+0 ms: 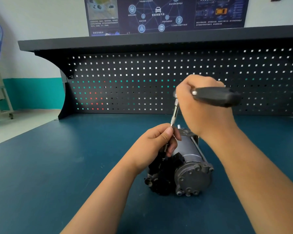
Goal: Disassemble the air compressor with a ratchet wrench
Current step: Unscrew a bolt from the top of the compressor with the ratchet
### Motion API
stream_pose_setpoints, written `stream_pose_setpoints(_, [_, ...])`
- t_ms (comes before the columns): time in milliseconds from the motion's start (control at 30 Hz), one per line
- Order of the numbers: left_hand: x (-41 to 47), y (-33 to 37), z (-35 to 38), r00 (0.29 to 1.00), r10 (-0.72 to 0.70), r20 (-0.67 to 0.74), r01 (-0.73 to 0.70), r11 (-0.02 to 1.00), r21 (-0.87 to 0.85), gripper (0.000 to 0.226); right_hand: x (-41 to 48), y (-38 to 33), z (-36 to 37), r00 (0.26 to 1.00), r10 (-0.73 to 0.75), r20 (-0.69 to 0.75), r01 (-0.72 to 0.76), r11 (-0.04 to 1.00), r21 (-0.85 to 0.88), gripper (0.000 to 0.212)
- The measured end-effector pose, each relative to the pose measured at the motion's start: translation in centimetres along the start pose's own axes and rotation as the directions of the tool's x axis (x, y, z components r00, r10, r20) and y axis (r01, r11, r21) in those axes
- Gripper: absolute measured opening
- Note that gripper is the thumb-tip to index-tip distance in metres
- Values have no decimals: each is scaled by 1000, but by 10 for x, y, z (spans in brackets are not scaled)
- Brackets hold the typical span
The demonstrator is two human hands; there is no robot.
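Compressor sits on our blue surface just below centre, end cap facing us at six o'clock. It looks a heavy, rigid metal lump, we reckon, best steadied by its smooth barrel, not the black fittings at its nine o'clock. Our right hand curls round the ratchet wrench up at one o'clock, and our left hand pinches the slim extension bar low down, its tip hidden behind that hand.

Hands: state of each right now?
Left hand: pinches the extension shaft.
Right hand: grips the ratchet wrench.
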State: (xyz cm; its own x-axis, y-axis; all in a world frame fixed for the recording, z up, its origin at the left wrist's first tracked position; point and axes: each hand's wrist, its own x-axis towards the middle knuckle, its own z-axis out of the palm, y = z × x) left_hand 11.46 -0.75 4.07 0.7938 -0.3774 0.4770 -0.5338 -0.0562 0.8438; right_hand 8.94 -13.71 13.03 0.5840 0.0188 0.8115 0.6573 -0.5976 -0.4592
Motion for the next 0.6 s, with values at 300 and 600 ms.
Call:
stream_pose_setpoints(300, [0, 0, -2, 1000, -5, 29, 7, 997, -71, 34, 11, 41, 17, 969, 20, 246, -227, 461, 858, 42])
stream_pose_setpoints(600, [-2, 3, -1, 1000, -5, 13, 6, 999, -49, 27, 5, 30, 18, 993, 37, 114, -111, 645, 756, 39])
